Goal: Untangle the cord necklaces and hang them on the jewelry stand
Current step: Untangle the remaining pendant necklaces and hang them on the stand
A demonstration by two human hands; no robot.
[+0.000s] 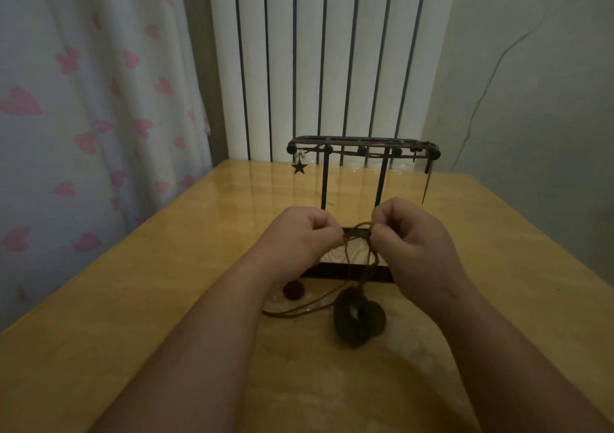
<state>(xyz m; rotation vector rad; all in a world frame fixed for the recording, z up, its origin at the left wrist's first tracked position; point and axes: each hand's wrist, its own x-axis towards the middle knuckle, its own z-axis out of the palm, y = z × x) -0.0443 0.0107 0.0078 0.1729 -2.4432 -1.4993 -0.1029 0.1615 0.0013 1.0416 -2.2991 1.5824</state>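
A room in a home, seen across a table in front of a radiator
A white fabric curtain printed with pink hearts (pixel 83 116) fills the left of the frame; a tall white ribbed radiator (pixel 325 60) stands at upper centre, and a plain pale painted wall (pixel 538 106) takes the right, with a thin dark line, wire or crack, running up it. A glossy yellow wooden table (pixel 133 283) spans the lower half, bearing personal trinkets: a black metal jewelry stand (pixel 362 149) at centre and brown cord necklaces (pixel 344 323) below it
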